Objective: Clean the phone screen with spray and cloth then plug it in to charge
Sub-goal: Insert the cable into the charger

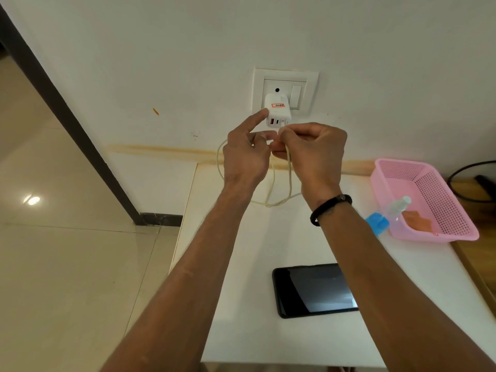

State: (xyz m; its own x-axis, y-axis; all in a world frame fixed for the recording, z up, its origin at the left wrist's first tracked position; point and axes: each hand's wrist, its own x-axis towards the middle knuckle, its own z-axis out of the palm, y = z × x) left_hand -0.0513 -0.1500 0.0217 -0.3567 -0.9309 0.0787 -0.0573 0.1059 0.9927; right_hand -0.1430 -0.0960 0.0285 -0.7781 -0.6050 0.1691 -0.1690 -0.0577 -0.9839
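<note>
**Cable at the charger**

I saw my right hand (pixel 312 151) pinching the cable (pixel 289 173) plug just under the white charger (pixel 277 110) in the wall socket (pixel 285 89). My left hand (pixel 248 154) braced the charger with its forefinger. The phone (pixel 314 289) lay face-up on the table (pixel 268 331), well apart.

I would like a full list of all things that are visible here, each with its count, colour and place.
phone: one, black, flat on the white table, screen up, no cable in it
charger: one, white, plugged in the wall socket
wall socket: one, white, on the wall above the table
cable: one, pale cream, hanging in loops below the hands
basket: one, pink, at the table's right end
spray bottle: one, clear with blue base, leaning in the basket
cloth: one, orange, inside the basket
table: one, white, against the wall
left hand: forefinger on the charger
right hand: pinching the cable end under the charger, black wristband
</note>
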